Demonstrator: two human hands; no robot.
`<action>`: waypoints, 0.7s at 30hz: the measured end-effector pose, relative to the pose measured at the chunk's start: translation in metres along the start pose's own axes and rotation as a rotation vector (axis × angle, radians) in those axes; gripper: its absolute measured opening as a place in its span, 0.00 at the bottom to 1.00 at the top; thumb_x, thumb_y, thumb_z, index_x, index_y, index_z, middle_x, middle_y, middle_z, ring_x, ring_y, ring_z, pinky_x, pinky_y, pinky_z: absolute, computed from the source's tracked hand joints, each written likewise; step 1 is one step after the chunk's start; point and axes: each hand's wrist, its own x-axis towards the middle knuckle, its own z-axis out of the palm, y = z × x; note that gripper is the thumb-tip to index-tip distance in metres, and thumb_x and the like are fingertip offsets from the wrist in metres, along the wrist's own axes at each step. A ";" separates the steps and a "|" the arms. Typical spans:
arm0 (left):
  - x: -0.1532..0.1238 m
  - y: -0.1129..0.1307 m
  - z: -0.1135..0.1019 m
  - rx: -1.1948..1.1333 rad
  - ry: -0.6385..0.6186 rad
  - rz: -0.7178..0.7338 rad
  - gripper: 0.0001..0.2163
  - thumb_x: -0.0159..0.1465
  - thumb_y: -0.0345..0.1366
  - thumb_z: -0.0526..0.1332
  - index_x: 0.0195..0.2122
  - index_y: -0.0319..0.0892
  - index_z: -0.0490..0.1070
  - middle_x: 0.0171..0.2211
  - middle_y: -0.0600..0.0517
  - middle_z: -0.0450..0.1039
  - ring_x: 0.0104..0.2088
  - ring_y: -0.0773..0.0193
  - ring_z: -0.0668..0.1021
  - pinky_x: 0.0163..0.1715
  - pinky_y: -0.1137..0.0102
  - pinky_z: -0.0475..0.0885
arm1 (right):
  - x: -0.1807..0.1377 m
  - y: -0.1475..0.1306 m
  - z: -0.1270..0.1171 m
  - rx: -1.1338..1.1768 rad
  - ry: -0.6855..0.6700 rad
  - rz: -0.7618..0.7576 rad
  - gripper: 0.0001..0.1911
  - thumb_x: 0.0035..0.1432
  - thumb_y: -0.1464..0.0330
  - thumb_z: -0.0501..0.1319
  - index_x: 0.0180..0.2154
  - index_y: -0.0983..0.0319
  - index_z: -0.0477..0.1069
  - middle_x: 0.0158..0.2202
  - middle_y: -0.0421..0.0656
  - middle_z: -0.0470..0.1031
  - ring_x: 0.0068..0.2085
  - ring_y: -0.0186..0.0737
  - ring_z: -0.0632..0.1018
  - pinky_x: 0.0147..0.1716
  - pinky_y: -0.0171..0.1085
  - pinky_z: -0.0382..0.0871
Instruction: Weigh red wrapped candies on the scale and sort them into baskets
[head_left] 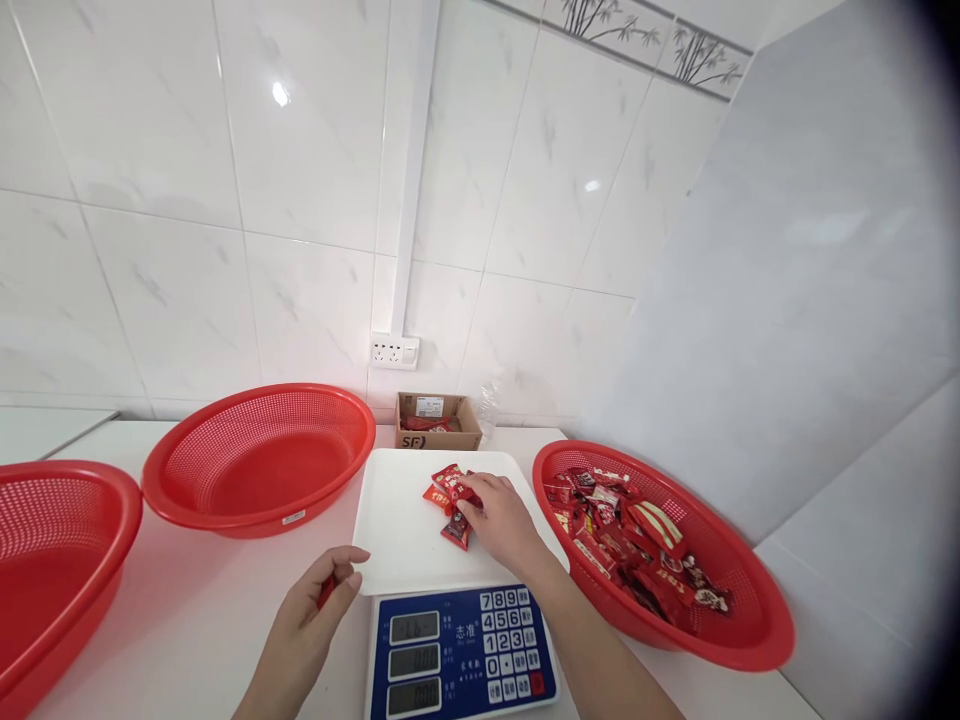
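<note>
A digital scale with a blue keypad and a white weighing tray stands in front of me. Several small snack packets, red, orange and dark red, lie in a loose pile on the tray. My right hand reaches over the tray from the right, its thumb and fingers closed on a red packet in that pile. Left of the tray's near corner, my left hand is half curled. A bit of red wrapper shows inside its fingers, mostly hidden.
To the right, a red basket holds many wrapped packets. Another red basket sits left of the scale, with one more red basket at the far left. Behind the tray are a cardboard box with red packets and a clear plastic bag.
</note>
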 end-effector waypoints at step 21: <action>0.008 -0.011 -0.007 0.068 -0.060 0.000 0.18 0.54 0.53 0.57 0.38 0.45 0.69 0.22 0.57 0.59 0.24 0.65 0.65 0.21 0.73 0.61 | 0.011 0.042 0.005 -0.102 -0.080 0.011 0.21 0.59 0.72 0.47 0.50 0.60 0.70 0.54 0.45 0.68 0.57 0.45 0.63 0.55 0.44 0.56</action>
